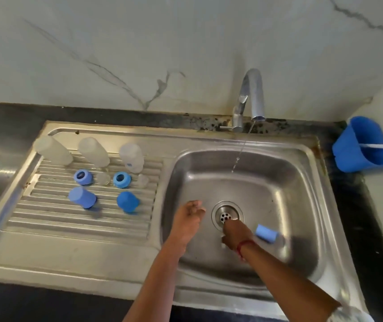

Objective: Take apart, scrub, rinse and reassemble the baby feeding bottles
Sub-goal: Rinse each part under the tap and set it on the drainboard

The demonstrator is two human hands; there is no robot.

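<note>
Steel basin (pixel 290 182): right hand (pixel 234 233) by the drain (pixel 227 214), blurred, can't tell its grip, maybe something clear. Left hand (pixel 189 214) loosely curled, empty. Blue cap (pixel 266 232) just beside right hand. Clear bottles (pixel 94 152) inverted on drainboard (pixel 81 228).

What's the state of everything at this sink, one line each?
Tap: running, thin stream.
Three clear bottles: tops off, standing on the drainboard.
Two blue collars: off, on the drainboard.
Two clear teats: off, on the drainboard.
Two blue caps: off, upright on the drainboard.
Third blue cap: on its side in the basin.
Left hand: loosely curled, empty.
Right hand: by the drain, grip unclear.
</note>
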